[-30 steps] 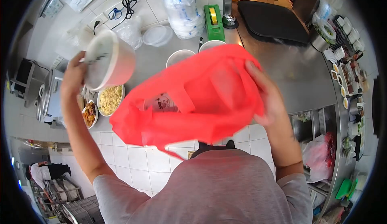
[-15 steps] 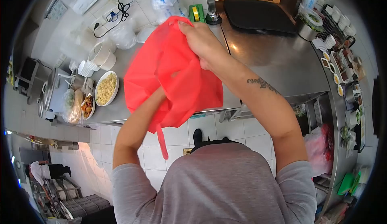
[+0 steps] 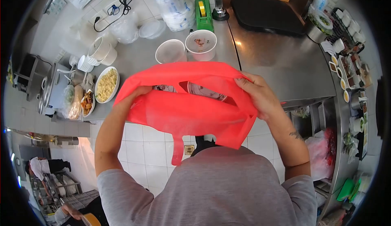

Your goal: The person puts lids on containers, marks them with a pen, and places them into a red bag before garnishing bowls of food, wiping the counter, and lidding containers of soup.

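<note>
A red cloth-like carrier bag (image 3: 183, 108) is stretched sideways between my two hands above the counter's front edge. A strap loop dangles from its lower side. My left hand (image 3: 140, 91) grips the bag near the left end of its slit-like opening, the fingertips hidden in the fabric. At the upper right corner, my right hand (image 3: 258, 93) is closed on the bag with the thumb on the outside. Through the opening, round shapes with dark marks show, but I cannot make out what they are. Just behind the bag stand two white tubs (image 3: 201, 46), one with handwriting.
A steel counter (image 3: 269, 71) runs ahead. On its left are a bowl of fried rice (image 3: 107, 85) and a smaller dish of food (image 3: 87, 103). A green tape dispenser (image 3: 203, 16), wrapped lids (image 3: 173, 6) and a black tray (image 3: 266, 14) stand farther back. Another person (image 3: 73, 213) is at lower left.
The bag has come down and toward me and is now spread wide. My right hand moved right and down, my left slightly left. The two white tubs behind it have come into view.
</note>
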A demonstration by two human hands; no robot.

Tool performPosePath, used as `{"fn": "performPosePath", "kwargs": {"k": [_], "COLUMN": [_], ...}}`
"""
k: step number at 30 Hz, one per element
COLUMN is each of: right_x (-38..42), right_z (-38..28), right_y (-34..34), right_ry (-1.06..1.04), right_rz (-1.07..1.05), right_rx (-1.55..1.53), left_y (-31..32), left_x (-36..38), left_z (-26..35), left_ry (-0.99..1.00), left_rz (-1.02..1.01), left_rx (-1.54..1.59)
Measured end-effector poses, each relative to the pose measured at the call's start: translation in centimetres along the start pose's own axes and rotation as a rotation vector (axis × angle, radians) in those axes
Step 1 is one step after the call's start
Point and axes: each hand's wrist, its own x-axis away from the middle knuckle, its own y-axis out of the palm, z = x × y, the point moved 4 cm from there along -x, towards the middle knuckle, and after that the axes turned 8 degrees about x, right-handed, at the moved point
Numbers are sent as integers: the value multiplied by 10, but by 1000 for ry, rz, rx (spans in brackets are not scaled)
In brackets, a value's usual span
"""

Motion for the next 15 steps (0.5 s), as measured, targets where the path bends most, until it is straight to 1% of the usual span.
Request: {"fn": "performPosePath", "kwargs": {"k": [4,9,14,15], "right_x": [3,6,-12,-15], "right_z": [-8,-3,-5,-10], "right_y": [8,16,15,12], "right_ry": [-58,-89,-104,-82], "right_rz": [60,121,61,148], "right_rx": [-85,-159,-206,-212], "left_y": [-7,-10,15,24], "left_x": [19,14,-9,-17], "left_z": [-3,-11,-19,-22], "left_ry": [-13,-15,-38,-53], "left_rz": [-5,9,42,56], "left_rx": [-37,-72,-224,-276]}}
